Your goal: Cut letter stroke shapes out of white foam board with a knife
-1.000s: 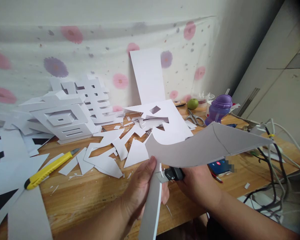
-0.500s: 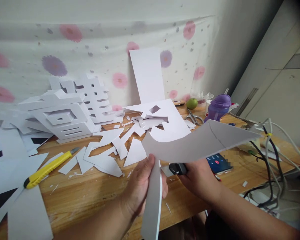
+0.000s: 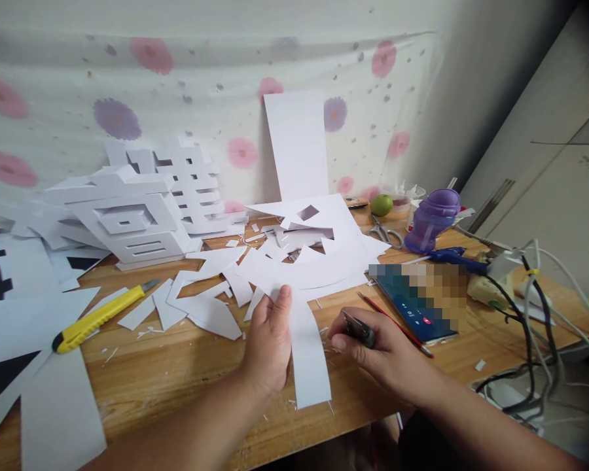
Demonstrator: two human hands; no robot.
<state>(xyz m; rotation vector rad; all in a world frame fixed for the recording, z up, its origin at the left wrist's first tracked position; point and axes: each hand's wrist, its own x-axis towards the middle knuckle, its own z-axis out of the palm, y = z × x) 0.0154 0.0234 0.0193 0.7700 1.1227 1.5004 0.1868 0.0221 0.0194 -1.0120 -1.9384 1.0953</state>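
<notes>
My left hand [image 3: 269, 340] pinches a curved white card cut-out [image 3: 307, 347], thumb on top; the piece now lies almost flat on the wooden table [image 3: 177, 379], its long strip pointing toward me. Just right of the strip, my right hand [image 3: 383, 356] is closed round a small dark-handled knife [image 3: 358, 327], blade end pointing up-left. Behind the cut-out lie several white offcuts [image 3: 206, 307].
A yellow utility knife [image 3: 95, 318] lies at left. White foam-board characters [image 3: 137, 216] stand at the back. A phone [image 3: 412, 304], red pencil [image 3: 397, 326], scissors [image 3: 385, 232], purple bottle [image 3: 429, 219], green fruit [image 3: 381, 204] and tangled cables [image 3: 535, 327] crowd the right.
The cut-out was held up in the air, curving to the right; it has now come down onto the table. My right hand moved out from under it, knife still in hand.
</notes>
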